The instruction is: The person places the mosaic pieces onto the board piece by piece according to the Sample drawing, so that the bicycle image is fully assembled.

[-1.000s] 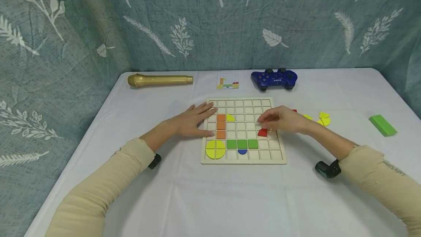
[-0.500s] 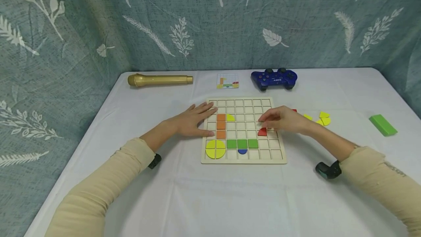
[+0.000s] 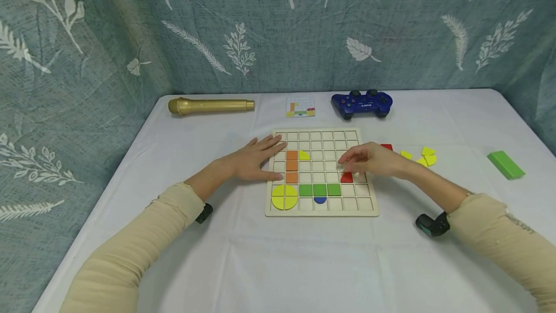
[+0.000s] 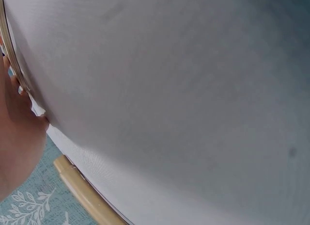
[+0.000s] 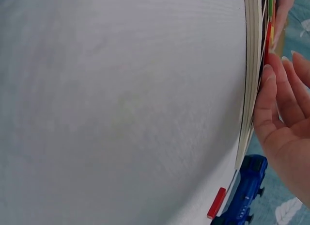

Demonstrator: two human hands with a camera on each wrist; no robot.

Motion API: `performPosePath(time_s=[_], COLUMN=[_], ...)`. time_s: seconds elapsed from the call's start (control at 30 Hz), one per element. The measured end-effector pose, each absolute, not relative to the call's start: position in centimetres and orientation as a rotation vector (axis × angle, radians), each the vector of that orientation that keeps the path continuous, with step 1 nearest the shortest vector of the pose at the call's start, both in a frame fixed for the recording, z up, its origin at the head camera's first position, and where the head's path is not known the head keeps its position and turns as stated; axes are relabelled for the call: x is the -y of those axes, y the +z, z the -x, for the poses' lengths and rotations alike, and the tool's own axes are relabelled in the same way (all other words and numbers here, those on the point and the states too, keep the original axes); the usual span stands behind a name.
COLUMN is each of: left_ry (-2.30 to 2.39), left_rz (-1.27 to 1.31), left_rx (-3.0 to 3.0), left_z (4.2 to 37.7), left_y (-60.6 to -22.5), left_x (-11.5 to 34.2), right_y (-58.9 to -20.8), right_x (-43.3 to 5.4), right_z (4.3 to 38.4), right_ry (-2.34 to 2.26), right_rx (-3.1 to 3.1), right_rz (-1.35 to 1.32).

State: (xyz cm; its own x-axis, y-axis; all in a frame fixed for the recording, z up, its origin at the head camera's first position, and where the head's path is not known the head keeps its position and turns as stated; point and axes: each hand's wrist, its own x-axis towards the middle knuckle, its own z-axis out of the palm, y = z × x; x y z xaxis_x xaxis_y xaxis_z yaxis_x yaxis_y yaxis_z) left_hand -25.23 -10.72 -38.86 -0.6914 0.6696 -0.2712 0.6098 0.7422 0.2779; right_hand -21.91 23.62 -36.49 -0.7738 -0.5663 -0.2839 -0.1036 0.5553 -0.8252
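Note:
A pale wooden grid board (image 3: 321, 214) lies on the white table, with orange, green, yellow and blue pieces set in its cells. My left hand (image 3: 256, 161) rests spread over the board's left edge. On the right part of the board, my right hand (image 3: 369, 158) pinches a red piece with a curved edge (image 3: 346, 178) between thumb and fingertips. The piece lies low in a cell, its upper part hidden by the thumb. In the right wrist view, the fingertips meet beside the red piece (image 5: 268, 40). The left wrist view shows only part of the left hand (image 4: 19, 137).
Behind the board stand a gold microphone (image 3: 211, 106), a small pattern card (image 3: 300, 107) and a blue game controller (image 3: 362, 104). To the right lie another red piece (image 3: 386, 147), several yellow pieces (image 3: 428, 151) and a green block (image 3: 506, 165).
The red piece has shifted slightly toward the near side and sits flatter in its cell. My right hand has moved slightly with it. My left hand has stayed put.

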Motion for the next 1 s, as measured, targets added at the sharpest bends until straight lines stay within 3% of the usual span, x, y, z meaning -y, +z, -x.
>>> performPosePath(time_s=[0.5, 1.0], left_ry=[0.233, 0.248], left_rz=[-0.977, -0.97], left_rx=[-2.59, -2.584], left_z=[25.0, 25.0], left_y=[-38.8, -38.8], left_x=[10.7, 10.7], right_y=[-36.5, -34.8], right_x=[-24.8, -29.5], right_z=[22.5, 24.7], right_ry=[-1.147, -1.65], right_rx=[-2.188, -1.91], right_rz=[0.515, 0.129])
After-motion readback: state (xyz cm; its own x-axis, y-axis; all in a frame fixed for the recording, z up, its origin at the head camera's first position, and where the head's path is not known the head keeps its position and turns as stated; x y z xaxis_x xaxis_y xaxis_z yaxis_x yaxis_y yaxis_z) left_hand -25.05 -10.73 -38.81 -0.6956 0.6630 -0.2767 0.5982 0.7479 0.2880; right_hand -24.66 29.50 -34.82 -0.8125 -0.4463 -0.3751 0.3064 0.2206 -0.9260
